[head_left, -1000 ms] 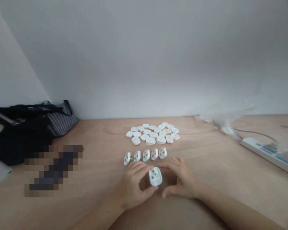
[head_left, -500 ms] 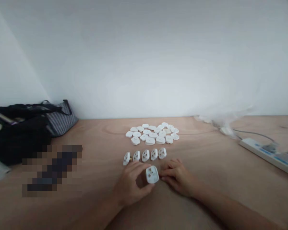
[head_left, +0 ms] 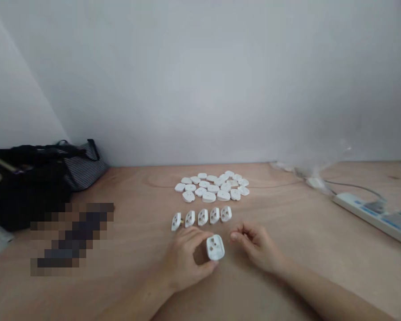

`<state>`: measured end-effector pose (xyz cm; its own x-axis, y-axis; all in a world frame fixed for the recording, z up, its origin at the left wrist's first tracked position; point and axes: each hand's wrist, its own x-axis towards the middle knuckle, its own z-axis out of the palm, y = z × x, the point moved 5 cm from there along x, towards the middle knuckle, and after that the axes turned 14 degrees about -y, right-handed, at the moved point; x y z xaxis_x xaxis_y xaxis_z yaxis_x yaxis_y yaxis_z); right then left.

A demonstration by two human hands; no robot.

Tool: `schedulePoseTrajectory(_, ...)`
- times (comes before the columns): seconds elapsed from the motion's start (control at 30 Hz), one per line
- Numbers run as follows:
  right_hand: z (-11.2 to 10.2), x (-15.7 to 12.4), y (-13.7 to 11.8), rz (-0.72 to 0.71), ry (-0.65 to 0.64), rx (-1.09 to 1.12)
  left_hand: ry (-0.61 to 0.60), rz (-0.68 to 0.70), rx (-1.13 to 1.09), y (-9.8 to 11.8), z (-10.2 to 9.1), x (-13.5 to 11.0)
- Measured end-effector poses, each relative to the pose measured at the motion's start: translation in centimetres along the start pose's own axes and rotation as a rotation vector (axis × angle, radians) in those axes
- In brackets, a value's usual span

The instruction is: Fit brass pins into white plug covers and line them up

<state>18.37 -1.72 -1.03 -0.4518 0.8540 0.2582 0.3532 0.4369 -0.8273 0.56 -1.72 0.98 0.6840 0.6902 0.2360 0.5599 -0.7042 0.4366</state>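
My left hand (head_left: 183, 258) grips a white plug body (head_left: 215, 248) between thumb and fingers, its holed face turned towards me, low over the wooden table (head_left: 304, 232). My right hand (head_left: 255, 247) rests on the table just right of it, fingers curled and pinched together; whether anything small is in them does not show. A row of several white plug bodies (head_left: 202, 218) stands just beyond my hands. Farther back lies a cluster of several flat white plug covers (head_left: 213, 187).
A black bag and a striped pouch (head_left: 83, 167) sit at the far left by the wall. A blurred dark object (head_left: 71, 238) lies left of my hands. A white power strip (head_left: 374, 213) with cable and a clear plastic bag (head_left: 316, 167) are at the right.
My right hand drew close to the plug, then moved off to the right with fingers pinched. My left hand kept hold of the plug and shifted it slightly.
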Motion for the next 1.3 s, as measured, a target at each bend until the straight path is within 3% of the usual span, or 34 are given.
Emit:
schedulePoseTrajectory(0.07,0.5,0.0,-0.1,0.009,0.006,0.149,0.014,-0.020,0.011,0.0,0.1,-0.1)
schedulePoseTrajectory(0.17,1.4,0.0,-0.5,0.014,0.007,0.203,0.030,-0.020,0.029,0.2,0.2,-0.1)
schedulePoseTrajectory(0.4,1.9,-0.1,-0.8,0.041,0.035,0.017,0.053,-0.022,0.049,0.7,0.1,0.0)
schedulePoseTrajectory(0.53,1.9,-0.1,-1.7,-0.049,0.057,-0.105,0.052,-0.015,0.058,0.9,0.1,-0.1)
schedulePoseTrajectory(0.7,1.8,0.0,-1.8,-0.047,0.062,-0.075,0.050,0.034,0.058,1.2,0.2,-0.2)
schedulePoseTrajectory(0.8,1.3,0.0,-1.3,-0.047,0.014,-0.009,0.048,0.042,0.050,1.1,0.2,-0.2)
schedulePoseTrajectory(1.0,1.1,0.2,-0.1,-0.053,-0.240,0.100,0.041,0.055,-0.001,0.4,0.6,-0.1)
schedulePoseTrajectory(1.17,1.8,0.2,0.6,0.010,-0.243,0.300,0.016,0.070,-0.082,0.4,0.9,-0.1)
schedulePoseTrajectory(1.3,0.1,0.5,0.2,-0.045,-0.192,0.226,-0.014,0.024,-0.108,0.1,0.9,0.0)
